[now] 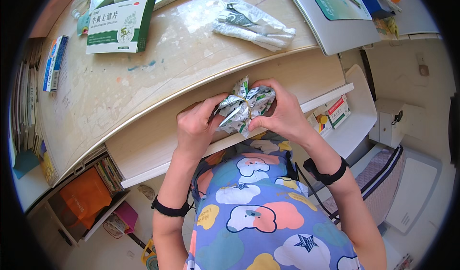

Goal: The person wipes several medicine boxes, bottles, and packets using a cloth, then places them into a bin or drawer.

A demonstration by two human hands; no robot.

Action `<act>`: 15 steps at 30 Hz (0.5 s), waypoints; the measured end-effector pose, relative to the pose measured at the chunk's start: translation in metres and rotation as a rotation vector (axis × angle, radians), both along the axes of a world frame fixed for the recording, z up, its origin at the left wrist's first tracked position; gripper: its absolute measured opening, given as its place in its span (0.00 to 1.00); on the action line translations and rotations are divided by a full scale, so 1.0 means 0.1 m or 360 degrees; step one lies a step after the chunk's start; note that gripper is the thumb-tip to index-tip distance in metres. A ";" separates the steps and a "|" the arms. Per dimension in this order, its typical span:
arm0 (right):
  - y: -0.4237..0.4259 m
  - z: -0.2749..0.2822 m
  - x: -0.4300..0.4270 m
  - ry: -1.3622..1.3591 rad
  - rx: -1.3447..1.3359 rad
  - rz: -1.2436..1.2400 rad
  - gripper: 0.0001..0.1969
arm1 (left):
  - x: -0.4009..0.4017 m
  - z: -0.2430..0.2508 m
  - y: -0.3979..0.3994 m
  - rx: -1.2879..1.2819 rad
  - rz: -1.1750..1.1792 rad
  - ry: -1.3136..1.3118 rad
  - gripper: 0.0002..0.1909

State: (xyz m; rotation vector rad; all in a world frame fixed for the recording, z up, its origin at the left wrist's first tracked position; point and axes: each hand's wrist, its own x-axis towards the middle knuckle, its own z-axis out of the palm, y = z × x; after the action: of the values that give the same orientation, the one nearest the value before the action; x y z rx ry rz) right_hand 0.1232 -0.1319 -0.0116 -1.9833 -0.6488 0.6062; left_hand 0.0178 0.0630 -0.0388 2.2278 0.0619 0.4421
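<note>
Both hands hold a crumpled bundle of printed foil blister packs or sachets (240, 108), bound round its middle by a thin yellowish band; which of the two it is, I cannot tell. My left hand (199, 124) grips its left end, fingers mostly hidden behind. My right hand (278, 112) holds the right end, the thumb low near the band and the forefinger over the top. The bundle is above an open pull-out drawer or tray (151, 151) under the desk edge. Beyond it on the desk (172, 54) lie a crumpled white cloth (255, 25) and a green and white medicine box (116, 27).
A closed silver laptop (341, 36) overhangs the desk edge at right. A blue and white carton (55, 63) lies far left, near stacked books (27, 104). More medicine boxes (337, 111) rest on a white chair seat (354, 126) at right. An orange bag (86, 196) sits in the lower left cabinet.
</note>
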 end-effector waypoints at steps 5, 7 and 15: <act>-0.01 0.01 -0.01 -0.0066 -0.0090 -0.0079 0.36 | 0.00 0.21 0.07 -0.0414 -0.0155 0.0457 0.23; -0.01 0.00 0.00 -0.0146 -0.0080 -0.0090 0.36 | -0.12 0.13 0.14 -0.0901 -0.0223 0.0448 0.26; 0.04 -0.12 -0.06 -0.0630 -0.0020 0.0025 0.41 | -0.13 0.00 -0.33 -0.0561 -0.0018 0.0408 0.43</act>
State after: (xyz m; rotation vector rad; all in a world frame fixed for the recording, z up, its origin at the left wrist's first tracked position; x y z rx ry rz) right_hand 0.1170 -0.1281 -0.0241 -2.1310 -0.8999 0.2237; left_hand 0.0053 0.0302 -0.0391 1.9225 0.2432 0.1236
